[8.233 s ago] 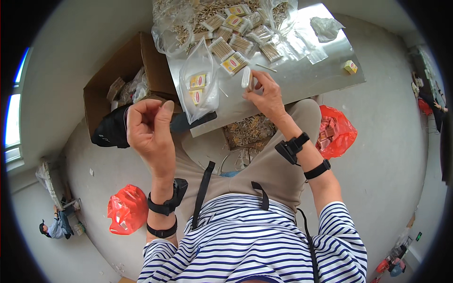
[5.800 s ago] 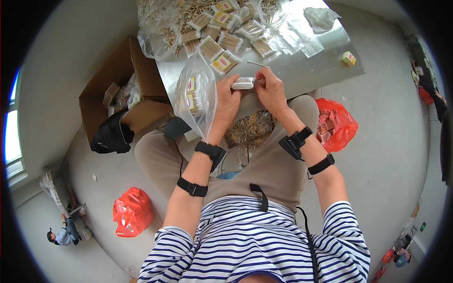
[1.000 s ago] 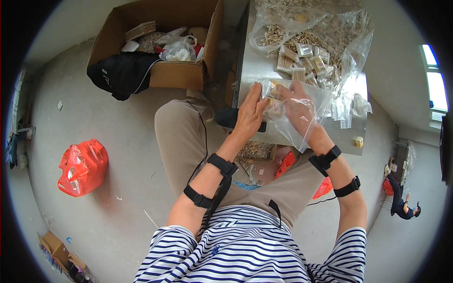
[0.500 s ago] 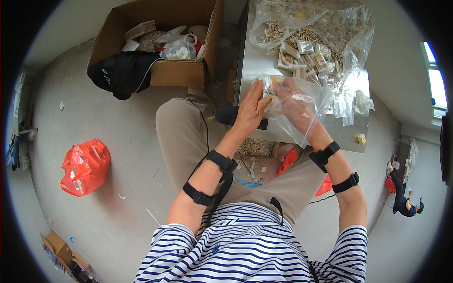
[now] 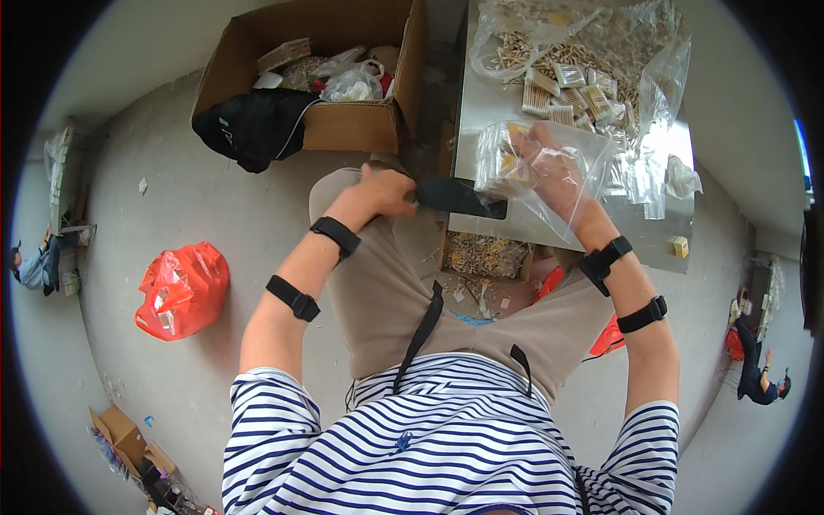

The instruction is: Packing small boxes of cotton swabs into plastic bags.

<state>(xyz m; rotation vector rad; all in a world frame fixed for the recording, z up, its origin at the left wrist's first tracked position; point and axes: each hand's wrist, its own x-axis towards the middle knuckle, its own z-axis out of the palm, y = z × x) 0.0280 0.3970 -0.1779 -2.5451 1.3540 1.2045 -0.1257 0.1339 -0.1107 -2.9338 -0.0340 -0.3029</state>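
My right hand (image 5: 554, 167) is inside a clear plastic bag (image 5: 524, 172) that lies on the metal table (image 5: 549, 227), closed around small packets in it. My left hand (image 5: 386, 190) has dropped to the table's near-left edge and grips a black handled tool (image 5: 459, 197) that lies along that edge. Several small flat packets of sticks (image 5: 562, 99) and loose sticks in open clear bags (image 5: 592, 51) are piled farther back on the table.
A cardboard box (image 5: 343, 129) with plastic bags and a black cloth (image 5: 253, 124) stands on the floor to the left. A red bag (image 5: 180, 287) lies on the floor at left. A box of sticks (image 5: 485, 255) sits under the table. People sit at the far edges.
My left hand has let go of the clear bag and moved down-left to the black tool at the table edge. My right hand stays in the bag.
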